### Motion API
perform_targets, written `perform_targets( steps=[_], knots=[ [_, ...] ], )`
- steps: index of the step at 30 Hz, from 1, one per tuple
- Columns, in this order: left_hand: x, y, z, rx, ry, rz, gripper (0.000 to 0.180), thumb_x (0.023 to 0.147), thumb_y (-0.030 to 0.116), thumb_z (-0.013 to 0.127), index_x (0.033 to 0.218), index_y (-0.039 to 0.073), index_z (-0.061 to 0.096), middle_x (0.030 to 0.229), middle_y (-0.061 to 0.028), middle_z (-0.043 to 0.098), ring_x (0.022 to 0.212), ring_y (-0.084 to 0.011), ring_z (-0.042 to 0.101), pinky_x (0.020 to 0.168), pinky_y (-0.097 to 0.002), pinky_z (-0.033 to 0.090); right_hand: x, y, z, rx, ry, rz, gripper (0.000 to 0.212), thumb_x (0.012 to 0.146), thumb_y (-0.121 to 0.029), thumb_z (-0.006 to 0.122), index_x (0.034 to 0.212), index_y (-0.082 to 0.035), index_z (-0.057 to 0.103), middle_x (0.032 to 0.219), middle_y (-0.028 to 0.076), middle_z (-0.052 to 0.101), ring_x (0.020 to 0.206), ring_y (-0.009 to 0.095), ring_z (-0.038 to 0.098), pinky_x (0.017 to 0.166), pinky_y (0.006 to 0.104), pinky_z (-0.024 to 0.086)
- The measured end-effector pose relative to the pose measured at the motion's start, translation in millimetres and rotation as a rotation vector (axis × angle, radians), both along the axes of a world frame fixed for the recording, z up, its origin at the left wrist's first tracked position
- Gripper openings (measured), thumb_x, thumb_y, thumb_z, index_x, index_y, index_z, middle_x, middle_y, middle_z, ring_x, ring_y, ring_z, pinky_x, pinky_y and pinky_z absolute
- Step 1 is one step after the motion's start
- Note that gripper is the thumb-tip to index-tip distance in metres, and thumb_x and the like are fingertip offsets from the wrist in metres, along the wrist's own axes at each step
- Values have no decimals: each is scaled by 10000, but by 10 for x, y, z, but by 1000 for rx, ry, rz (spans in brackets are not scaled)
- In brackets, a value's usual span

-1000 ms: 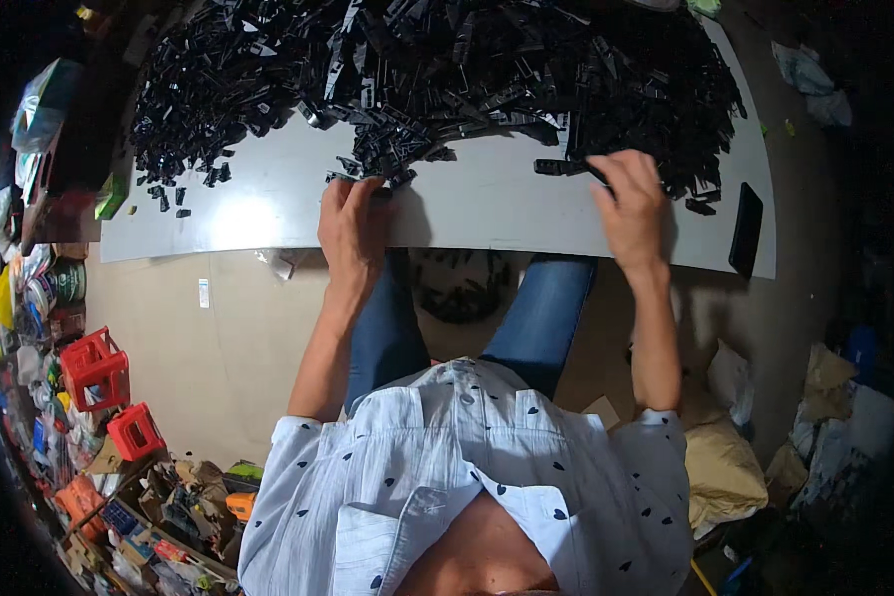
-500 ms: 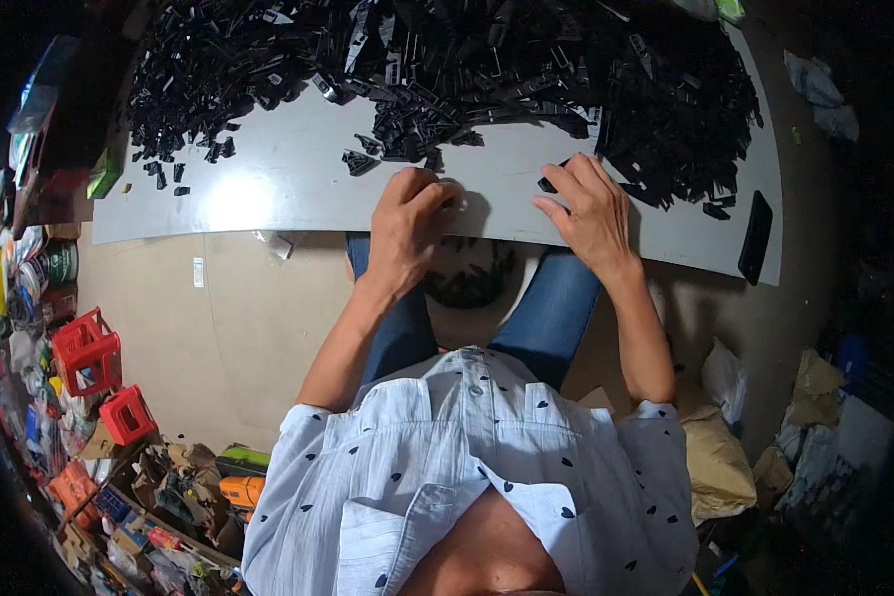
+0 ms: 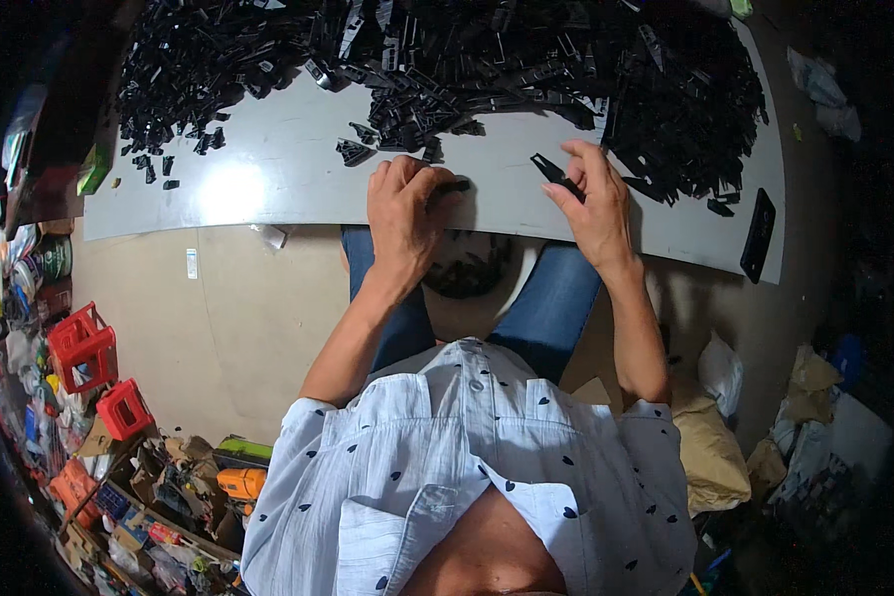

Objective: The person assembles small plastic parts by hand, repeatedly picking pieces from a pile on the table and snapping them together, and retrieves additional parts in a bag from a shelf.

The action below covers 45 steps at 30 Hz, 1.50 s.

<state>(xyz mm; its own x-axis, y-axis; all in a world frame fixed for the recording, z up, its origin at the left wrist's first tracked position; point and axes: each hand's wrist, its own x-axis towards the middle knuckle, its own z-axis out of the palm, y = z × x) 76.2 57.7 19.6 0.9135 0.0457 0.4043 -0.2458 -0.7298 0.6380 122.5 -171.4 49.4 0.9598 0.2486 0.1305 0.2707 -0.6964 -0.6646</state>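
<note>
Over the table's near edge, my left hand [image 3: 399, 214] is closed, its thumb and fingertips around a small black plastic piece [image 3: 456, 186]. To its right, my right hand [image 3: 598, 209] pinches a longer, narrow black plastic part [image 3: 555, 175], which points toward the far left. Its exact kind cannot be made out. Beyond both hands a big heap of black plastic parts [image 3: 507, 74] spreads across the white table [image 3: 298, 164]. A few loose black pieces [image 3: 354, 151] lie just past my left hand.
A black phone-like slab [image 3: 758, 236] lies by the table's right edge. Between my knees, below the table, is a round tub [image 3: 512, 283] with black pieces in it. Red plastic stools [image 3: 124, 408] and boxes of clutter stand at left; a brown sack [image 3: 707, 457] is at right.
My right hand has lifted and turned, bringing the long black part into plain view. The black piece in my left hand now shows beyond the fingertips.
</note>
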Motion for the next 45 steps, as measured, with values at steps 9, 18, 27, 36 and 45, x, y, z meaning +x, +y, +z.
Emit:
perform_targets(
  steps=[9,18,27,36,45],
  knots=[
    [-12,72,16,-95,49,-58,307,666,29,752,962,66,678,886,-77,574,856,-267,532,760,-353,447,55,-8,45,727,601,110,173,899,-103,608,1031,10,611,855,55,613,666,78,555,570,197,482],
    [-11,86,6,-129,69,-59,331,637,2,754,954,58,677,906,-72,581,872,-262,541,765,-348,458,117,60,107,752,832,165,204,955,-165,534,1069,-4,586,840,70,634,668,96,597,523,231,492],
    [3,91,-11,-110,23,-60,311,617,24,765,914,76,686,885,-61,590,854,-256,537,754,-348,444,73,437,284,-449,-61,520,214,899,-196,609,873,-46,459,665,145,575,620,367,575,520,411,429],
    [13,80,-30,-119,32,-51,260,622,42,767,869,85,696,873,-39,608,843,-246,539,747,-346,429,219,520,251,-371,-170,664,256,838,-181,683,805,-39,473,654,116,556,597,337,582,516,399,432],
    [25,93,-28,-132,24,-58,248,627,46,766,860,84,692,877,-37,616,836,-245,535,745,-352,421,265,596,303,-627,-226,730,214,865,-203,650,824,-33,527,684,113,601,617,295,633,538,375,478]
  ],
)
